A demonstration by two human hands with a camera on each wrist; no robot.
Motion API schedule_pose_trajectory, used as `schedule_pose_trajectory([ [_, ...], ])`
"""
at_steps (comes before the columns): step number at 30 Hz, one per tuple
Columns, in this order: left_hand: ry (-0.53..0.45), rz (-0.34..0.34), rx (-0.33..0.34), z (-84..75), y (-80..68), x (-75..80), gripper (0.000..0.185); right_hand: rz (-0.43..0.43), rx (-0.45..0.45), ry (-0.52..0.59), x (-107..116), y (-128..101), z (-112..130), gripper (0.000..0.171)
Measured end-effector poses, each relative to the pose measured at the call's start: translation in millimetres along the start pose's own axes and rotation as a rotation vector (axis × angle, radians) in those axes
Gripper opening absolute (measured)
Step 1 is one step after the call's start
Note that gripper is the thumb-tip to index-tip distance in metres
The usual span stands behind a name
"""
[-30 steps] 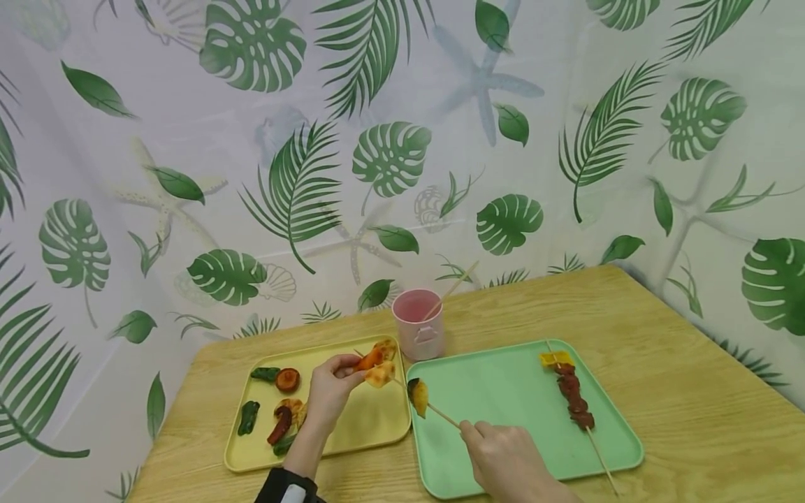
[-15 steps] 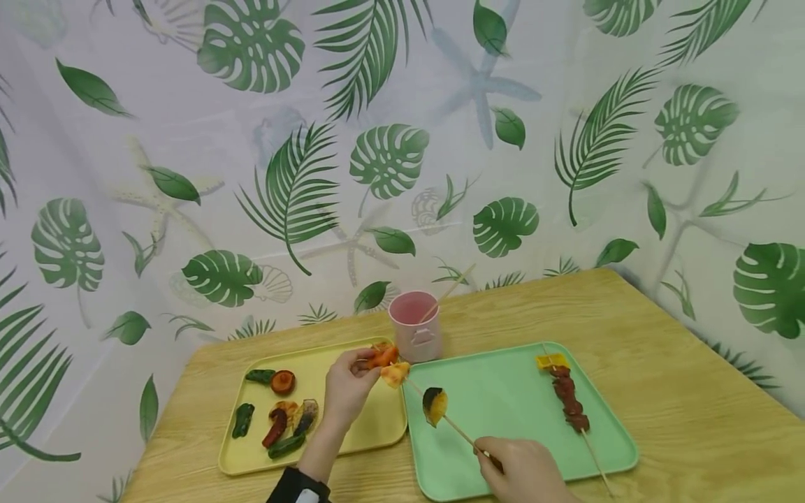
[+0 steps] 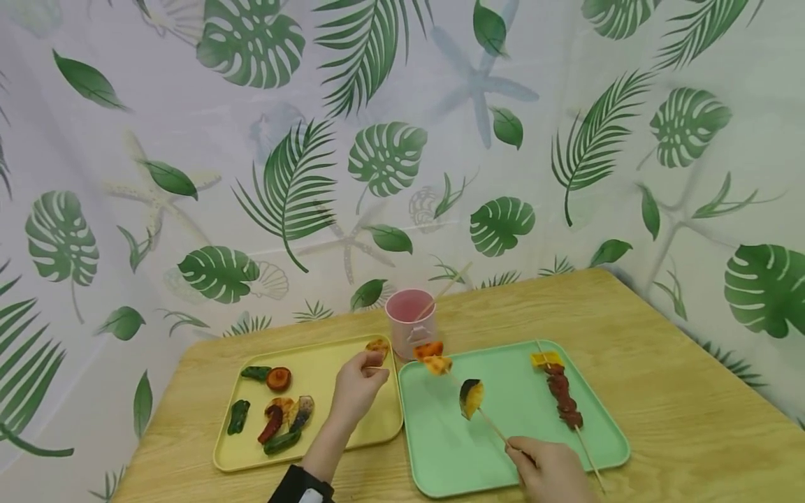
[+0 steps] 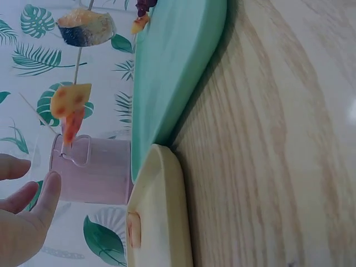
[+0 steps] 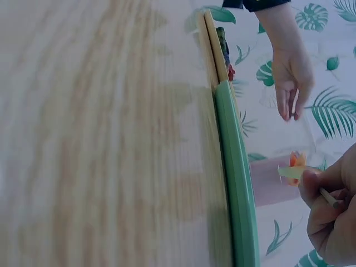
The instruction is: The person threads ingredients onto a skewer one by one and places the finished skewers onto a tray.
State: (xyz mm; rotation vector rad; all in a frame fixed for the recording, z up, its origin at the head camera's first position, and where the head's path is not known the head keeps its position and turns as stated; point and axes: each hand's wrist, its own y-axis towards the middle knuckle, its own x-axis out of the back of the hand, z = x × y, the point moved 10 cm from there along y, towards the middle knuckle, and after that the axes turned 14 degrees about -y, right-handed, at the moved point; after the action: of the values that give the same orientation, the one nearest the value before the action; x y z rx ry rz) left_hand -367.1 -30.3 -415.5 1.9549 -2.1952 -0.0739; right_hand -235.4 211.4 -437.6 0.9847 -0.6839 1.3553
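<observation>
My right hand (image 3: 546, 469) grips the near end of a wooden skewer (image 3: 493, 427) held low over the green tray (image 3: 503, 370). Three food pieces are threaded on it: an orange one (image 3: 428, 348) at the tip, a yellow one (image 3: 437, 365) behind it, and a dark-skinned yellow one (image 3: 470, 398) lower down. My left hand (image 3: 367, 372) hovers over the right side of the yellow tray (image 3: 302, 461), fingers relaxed and holding nothing. In the left wrist view its fingertips (image 4: 50, 186) are apart from the skewer's pieces (image 4: 69, 100).
A finished skewer (image 3: 562, 395) of dark red pieces lies on the green tray's right side. A pink cup (image 3: 411, 328) with a stick in it stands behind the trays. Several vegetable pieces (image 3: 277, 419) lie on the yellow tray. The wooden table (image 3: 679, 391) ends at a leaf-print curtain.
My left hand has let go of the orange piece and drawn back over the yellow tray. My right hand has carried the loaded skewer to the right, over the green tray.
</observation>
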Motion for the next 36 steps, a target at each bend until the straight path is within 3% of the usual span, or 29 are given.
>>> schedule_pose_trajectory([
  [5,-0.018,0.014,0.042,6.4,-7.9,11.2,0.028,0.030,-0.190,-0.048,5.7,-1.9,-33.8,0.012],
  [9,-0.053,0.012,0.057,6.8,-10.5,18.7,0.027,0.044,-0.235,-0.083,10.5,1.9,-51.5,0.020],
  [13,-0.067,0.017,0.073,9.9,-10.6,20.1,0.025,0.093,-0.282,-0.030,6.2,7.2,-65.4,0.024],
  [23,-0.049,0.038,0.121,21.0,-11.5,18.5,0.026,0.146,-0.291,-0.032,-4.5,12.4,-75.6,0.020],
  [32,-0.003,0.041,0.139,24.5,-14.2,20.3,0.027,0.146,-0.212,-0.192,0.4,21.9,-65.6,0.017],
  [36,0.017,0.039,0.152,29.9,-15.6,23.2,0.029,0.155,-0.198,-0.212,-0.4,24.0,-63.5,0.019],
])
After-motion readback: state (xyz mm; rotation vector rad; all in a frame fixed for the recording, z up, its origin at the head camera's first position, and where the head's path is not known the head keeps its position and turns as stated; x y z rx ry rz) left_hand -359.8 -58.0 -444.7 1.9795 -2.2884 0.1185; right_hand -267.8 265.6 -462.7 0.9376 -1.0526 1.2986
